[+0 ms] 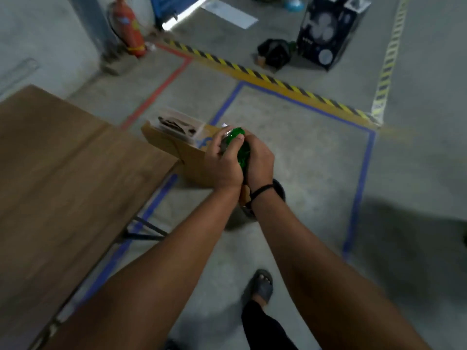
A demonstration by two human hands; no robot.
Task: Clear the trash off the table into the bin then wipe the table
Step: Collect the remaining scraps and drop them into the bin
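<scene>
Crumpled green shiny plastic wrapper is squeezed between both hands at frame centre, left hand and right hand both wrapped tight round it. Long axis runs away from the person. Dark round bin peeks out just below the wrists, so looks like a straight drop. Brown wooden table sits left, cardboard box at its corner.
</scene>
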